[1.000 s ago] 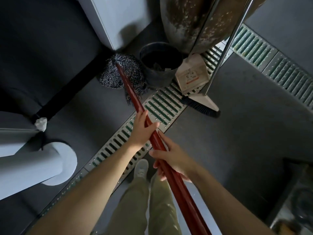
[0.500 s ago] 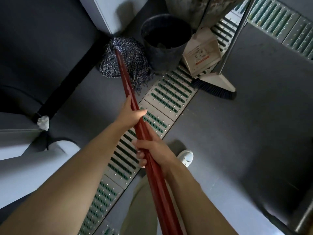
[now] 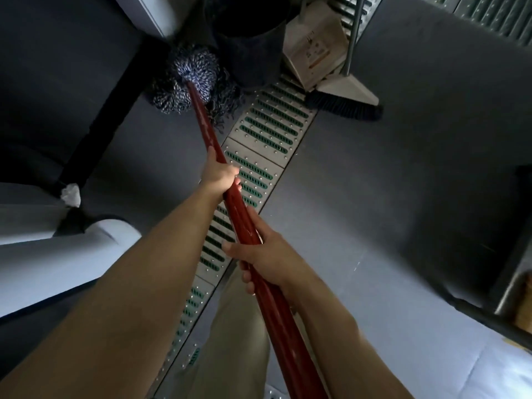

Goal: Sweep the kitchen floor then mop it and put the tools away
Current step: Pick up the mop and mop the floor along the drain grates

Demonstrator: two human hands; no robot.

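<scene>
- Now we have the mop (image 3: 201, 90) in both hands: our left hand (image 3: 220, 175) is wrapped round the red handle further down the shaft, our right hand (image 3: 267, 260) clamped on it nearer our body.
- Its string head rests on the dark floor (image 3: 388, 182) just beside the black bucket (image 3: 244, 44), at the edge of the drain grate (image 3: 267, 131).
- By our reckoning the sweeping is done, since the broom (image 3: 348, 93) and dustpan (image 3: 313, 53) stand parked beside the bucket.
- We judge ourselves in the mopping stage; how much floor is already wet, we cannot tell.
- Left to do: finish mopping and put the mop away.
</scene>
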